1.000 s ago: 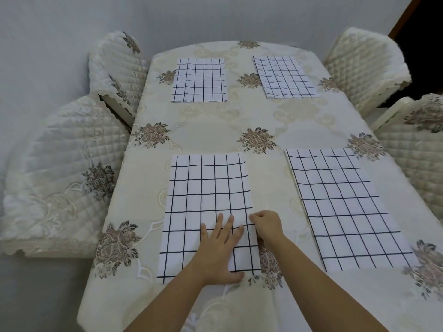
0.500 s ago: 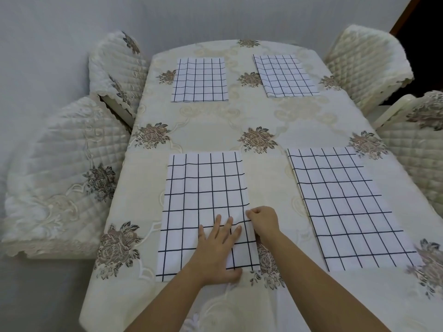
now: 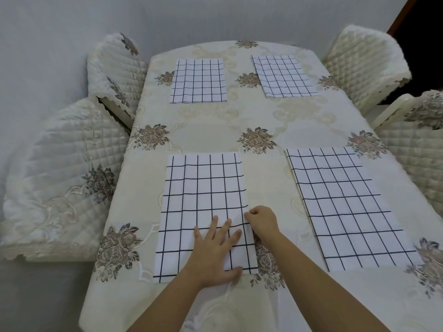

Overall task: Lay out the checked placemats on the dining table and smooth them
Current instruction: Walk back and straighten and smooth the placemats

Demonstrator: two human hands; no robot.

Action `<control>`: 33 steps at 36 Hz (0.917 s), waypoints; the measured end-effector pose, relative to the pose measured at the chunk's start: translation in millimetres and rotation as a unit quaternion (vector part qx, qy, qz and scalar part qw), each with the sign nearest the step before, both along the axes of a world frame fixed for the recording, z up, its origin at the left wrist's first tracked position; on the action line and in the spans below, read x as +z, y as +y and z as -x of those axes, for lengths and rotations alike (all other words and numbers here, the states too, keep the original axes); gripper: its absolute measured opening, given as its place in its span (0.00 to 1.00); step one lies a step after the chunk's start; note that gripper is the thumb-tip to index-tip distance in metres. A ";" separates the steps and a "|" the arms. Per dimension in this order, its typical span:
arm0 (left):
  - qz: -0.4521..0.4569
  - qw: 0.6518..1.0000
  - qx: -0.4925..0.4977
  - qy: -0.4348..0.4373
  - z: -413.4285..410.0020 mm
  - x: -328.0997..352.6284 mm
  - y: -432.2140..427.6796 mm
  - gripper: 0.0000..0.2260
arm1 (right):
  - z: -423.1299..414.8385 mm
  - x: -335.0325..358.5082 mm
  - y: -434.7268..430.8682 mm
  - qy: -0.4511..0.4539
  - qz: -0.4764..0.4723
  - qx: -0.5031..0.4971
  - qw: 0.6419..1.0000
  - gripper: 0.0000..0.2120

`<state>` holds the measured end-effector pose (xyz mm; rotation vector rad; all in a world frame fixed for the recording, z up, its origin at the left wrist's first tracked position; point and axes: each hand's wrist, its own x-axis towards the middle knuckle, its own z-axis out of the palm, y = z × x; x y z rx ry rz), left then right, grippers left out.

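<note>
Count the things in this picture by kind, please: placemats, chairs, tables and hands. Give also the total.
placemats: 4
chairs: 4
table: 1
hands: 2, left hand and right hand
total: 11
</note>
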<state>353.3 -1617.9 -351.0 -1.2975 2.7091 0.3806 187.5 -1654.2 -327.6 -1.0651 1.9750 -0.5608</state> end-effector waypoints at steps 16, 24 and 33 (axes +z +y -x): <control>0.039 0.990 0.133 0.036 -3.3 -14.8 -10.6 0.20 | -49.8 -24.8 16.0 0.321 0.249 0.192 0.893 0.14; 0.059 0.987 0.146 0.023 -9.8 -20.8 -9.2 0.20 | -49.5 -45.5 36.8 0.307 0.157 0.286 0.894 0.24; 0.056 0.969 0.240 0.027 -52.0 -23.9 -16.0 0.24 | 2.6 -46.5 44.1 0.338 0.108 0.226 0.907 0.27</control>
